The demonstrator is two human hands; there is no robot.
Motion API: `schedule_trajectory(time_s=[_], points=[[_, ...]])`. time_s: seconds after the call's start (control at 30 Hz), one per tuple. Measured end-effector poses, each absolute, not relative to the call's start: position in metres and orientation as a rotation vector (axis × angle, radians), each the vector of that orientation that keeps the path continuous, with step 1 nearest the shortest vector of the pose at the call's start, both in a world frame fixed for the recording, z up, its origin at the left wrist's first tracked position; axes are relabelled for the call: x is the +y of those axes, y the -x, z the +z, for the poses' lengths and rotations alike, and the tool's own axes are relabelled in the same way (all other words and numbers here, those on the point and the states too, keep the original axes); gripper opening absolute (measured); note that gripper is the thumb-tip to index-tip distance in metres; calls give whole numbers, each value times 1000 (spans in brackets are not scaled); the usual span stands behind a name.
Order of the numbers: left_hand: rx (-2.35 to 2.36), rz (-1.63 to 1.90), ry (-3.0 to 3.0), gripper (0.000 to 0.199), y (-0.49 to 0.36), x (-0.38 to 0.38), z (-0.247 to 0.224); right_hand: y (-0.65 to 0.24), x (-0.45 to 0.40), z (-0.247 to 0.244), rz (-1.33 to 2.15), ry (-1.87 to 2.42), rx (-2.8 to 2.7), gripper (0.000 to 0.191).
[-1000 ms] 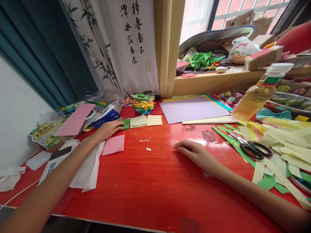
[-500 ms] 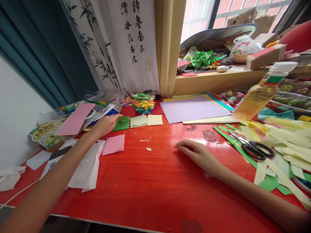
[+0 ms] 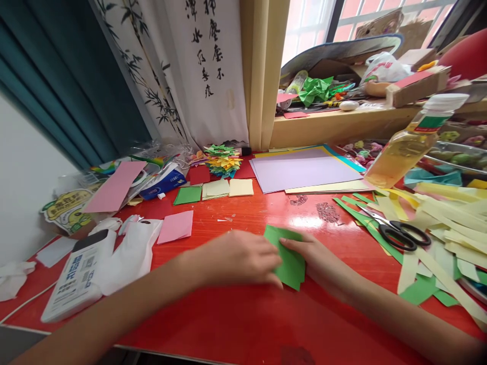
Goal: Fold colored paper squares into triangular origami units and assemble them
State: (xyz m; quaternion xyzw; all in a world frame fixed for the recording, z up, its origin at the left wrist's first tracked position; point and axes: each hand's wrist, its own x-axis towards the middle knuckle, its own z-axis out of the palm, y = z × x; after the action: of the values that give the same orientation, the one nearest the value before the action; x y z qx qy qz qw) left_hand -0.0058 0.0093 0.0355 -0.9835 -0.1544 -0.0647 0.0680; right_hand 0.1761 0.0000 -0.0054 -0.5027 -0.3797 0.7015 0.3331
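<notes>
Paper (image 3: 291,266), green, was held by the right hand (image 3: 314,253), its thumb laid over the upper right side, above the middle of the red table (image 3: 213,314). The left hand (image 3: 236,258) was at the sheet's left side; blurred as it was, I could not tell whether its fingers gripped the paper or only passed in front of it. The likeliest trouble was a crease or a slip: one thumb near a side left the lower corner free, and a quick brush from the other hand could have bent or twisted it.

Toward the table's right edge, scissors (image 3: 394,226) lay among paper strips (image 3: 452,218), blades toward the far edge; the right forearm passed close to that heap, so a sideways sweep might have dragged strips along. Near the far right corner a bottle (image 3: 399,152) stood beside a lavender sheet (image 3: 304,170); a knock there could have wet it if the cap were loose.

Toward the far left corner lay green squares (image 3: 187,195), with cream squares (image 3: 215,190) next to them and a pink square (image 3: 175,227) nearer the front. A white plastic bag (image 3: 133,258) took up room toward the left edge, where the left elbow could have caught it.
</notes>
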Motion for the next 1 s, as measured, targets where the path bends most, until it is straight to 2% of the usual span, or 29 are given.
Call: schedule_trajectory(time_s=[0.1, 0.17, 0.3, 0.63, 1.0], points=[[-1092, -229, 2894, 33, 57, 57, 44, -181, 4, -10, 1859, 1307, -992, 30], [-1411, -123, 2777, 35, 100, 88, 45, -182, 5, -11, 1876, 1310, -986, 30], [-1774, -3, 2607, 45, 160, 122, 31, -183, 5, -9, 1886, 1321, -1029, 28], [-1777, -92, 2683, 48, 180, 131, 14, -181, 7, 1, 1930, 1321, -973, 15], [-1802, 57, 2459, 47, 167, 124, 16, -185, 8, -4, 1993, 1219, -933, 15]])
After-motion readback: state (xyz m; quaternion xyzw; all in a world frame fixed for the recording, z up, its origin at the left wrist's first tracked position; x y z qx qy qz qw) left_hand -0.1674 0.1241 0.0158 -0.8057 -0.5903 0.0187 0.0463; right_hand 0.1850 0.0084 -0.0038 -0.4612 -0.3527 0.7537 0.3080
